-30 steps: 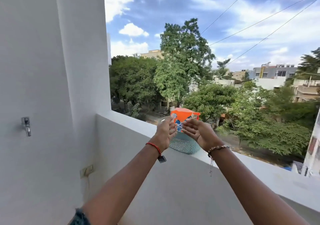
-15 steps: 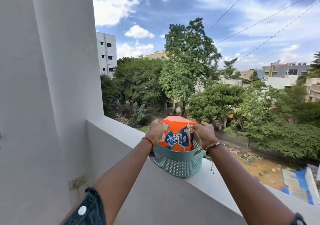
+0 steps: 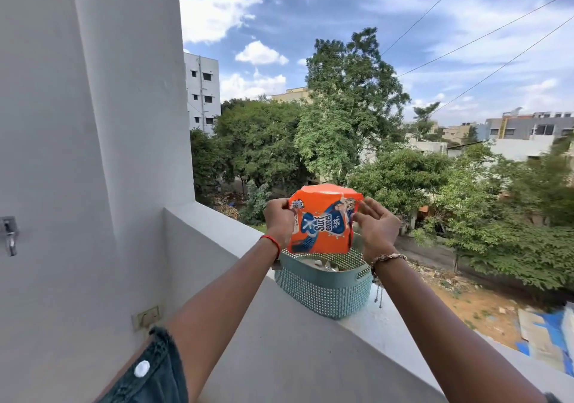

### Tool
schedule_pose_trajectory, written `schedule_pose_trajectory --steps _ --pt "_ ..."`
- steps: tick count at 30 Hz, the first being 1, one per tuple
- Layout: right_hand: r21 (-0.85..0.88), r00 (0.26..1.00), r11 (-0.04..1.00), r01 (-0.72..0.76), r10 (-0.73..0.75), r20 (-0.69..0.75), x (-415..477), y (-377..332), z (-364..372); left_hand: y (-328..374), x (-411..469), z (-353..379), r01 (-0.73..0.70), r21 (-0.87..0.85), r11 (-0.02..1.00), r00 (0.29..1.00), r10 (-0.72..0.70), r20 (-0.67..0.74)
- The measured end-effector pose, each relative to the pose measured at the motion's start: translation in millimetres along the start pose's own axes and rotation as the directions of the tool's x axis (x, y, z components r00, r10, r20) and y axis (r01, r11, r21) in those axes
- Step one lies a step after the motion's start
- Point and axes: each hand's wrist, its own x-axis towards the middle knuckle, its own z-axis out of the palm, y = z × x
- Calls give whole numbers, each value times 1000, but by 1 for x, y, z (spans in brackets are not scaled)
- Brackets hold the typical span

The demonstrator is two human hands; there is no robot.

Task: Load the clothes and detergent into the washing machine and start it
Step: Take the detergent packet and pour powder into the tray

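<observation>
Head view: detergent packet [image 3: 323,228] held above basket [image 3: 323,290] on balcony ledge [image 3: 223,230].

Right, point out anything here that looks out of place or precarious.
The teal basket sits on the narrow balcony ledge with an open drop behind it: an odd, tippable perch. The left hand and right hand hold the orange detergent packet just above it. Nothing looks spilled.
</observation>
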Motion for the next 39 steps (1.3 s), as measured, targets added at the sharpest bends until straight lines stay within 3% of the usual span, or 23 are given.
schedule_pose_trajectory --steps 5,9,13,15,19,21,26,29,34,39 --pt "59 986 987 146 -150 69 -23 -21 18 42 7 -43 -48 -133 990 998 42 -47" --pt "143 989 987 68 -86 124 -61 -21 46 70 -24 -99 -59 -149 987 997 52 -54" --pt "240 969 964 -113 55 239 -123 -3 75 74 -81 -172 -39 -171 985 995 23 -96" --pt "251 895 927 -280 157 418 -170 14 86 68 -116 -214 -7 -187 982 993 -15 -114" --pt "123 599 862 -491 232 767 -288 55 111 34 -188 -307 135 -254 958 972 -178 -155" --pt "60 488 824 -563 273 829 -348 82 123 11 -229 -353 181 -320 930 943 -257 -213" --pt "-126 315 745 -655 421 850 -487 163 143 -61 -338 -465 290 -453 843 831 -457 -318" --pt "-280 244 752 -596 502 830 -555 201 155 -113 -397 -525 353 -564 746 720 -602 -346" --pt "-363 318 839 -406 502 805 -632 224 183 -180 -466 -602 409 -688 600 558 -761 -332" --pt "-374 320 912 -167 409 855 -665 240 207 -209 -508 -643 324 -796 511 418 -832 -364"
